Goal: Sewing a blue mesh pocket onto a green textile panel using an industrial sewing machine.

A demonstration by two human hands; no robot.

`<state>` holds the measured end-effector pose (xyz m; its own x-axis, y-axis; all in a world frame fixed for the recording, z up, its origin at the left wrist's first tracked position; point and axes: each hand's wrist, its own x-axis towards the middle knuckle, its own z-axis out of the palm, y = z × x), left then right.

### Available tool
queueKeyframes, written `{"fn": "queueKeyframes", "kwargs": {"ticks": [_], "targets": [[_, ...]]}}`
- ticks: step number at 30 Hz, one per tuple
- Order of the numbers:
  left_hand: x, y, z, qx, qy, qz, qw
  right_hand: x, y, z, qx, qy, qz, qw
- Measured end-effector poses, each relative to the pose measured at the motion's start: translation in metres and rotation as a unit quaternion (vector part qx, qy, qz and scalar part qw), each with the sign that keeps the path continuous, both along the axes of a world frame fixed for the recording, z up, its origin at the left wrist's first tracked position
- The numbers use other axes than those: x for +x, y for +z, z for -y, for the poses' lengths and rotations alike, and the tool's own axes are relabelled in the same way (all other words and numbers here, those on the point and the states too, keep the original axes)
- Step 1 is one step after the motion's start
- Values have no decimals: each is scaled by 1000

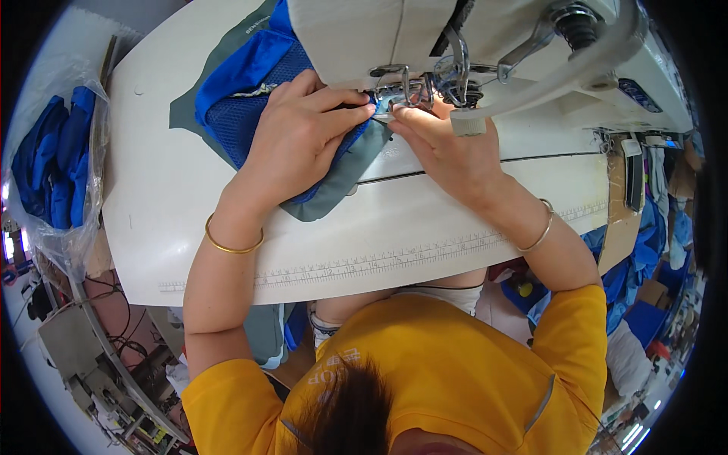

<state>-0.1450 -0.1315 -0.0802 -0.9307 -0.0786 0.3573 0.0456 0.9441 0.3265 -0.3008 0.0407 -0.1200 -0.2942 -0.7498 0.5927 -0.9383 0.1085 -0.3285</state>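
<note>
The sewing machine is off-white, with silvery metal fittings. Left of the machine, the mesh cloth is royal blue with a fine dotted texture, its smooth fold a brighter plain blue; the fabric panel under that mesh is grey-green. The bench beneath the machine is glossy white, marked by a dark-ticked ruler scale. Far left of the machine, blue cloth pieces fill a clear plastic bag. Nearer the wearer than the machine, the shirt is mustard yellow with grey piping.

Matt grey cloth, textured blue mesh, smooth glossy tabletop
</note>
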Motion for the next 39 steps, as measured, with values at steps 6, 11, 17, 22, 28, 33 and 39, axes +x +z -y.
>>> {"fn": "queueKeyframes", "kwargs": {"ticks": [6, 11, 17, 22, 28, 33, 39], "targets": [[2, -2, -2, -47, -7, -2, 999, -1, 11, -1, 10, 19, -63, 998], [0, -2, -7, -58, 1, -21, 998, 2, 26, -21, 90, 70, 11, 993], [-3, -4, -26, -81, 44, -28, 995, -8, 22, -23, 112, 85, -52, 989], [-3, -6, -43, -102, 80, -34, 991, -16, 21, -24, 110, 67, -92, 987], [-5, -8, -51, -112, 115, -32, 986, -20, 21, -22, 115, 62, -108, 986], [-6, -11, -50, -101, 123, -63, 985, -22, 21, -22, 117, 55, -120, 984], [-3, -14, -48, -117, 124, -48, 984, -22, 15, -19, 82, 65, -101, 989]]}}
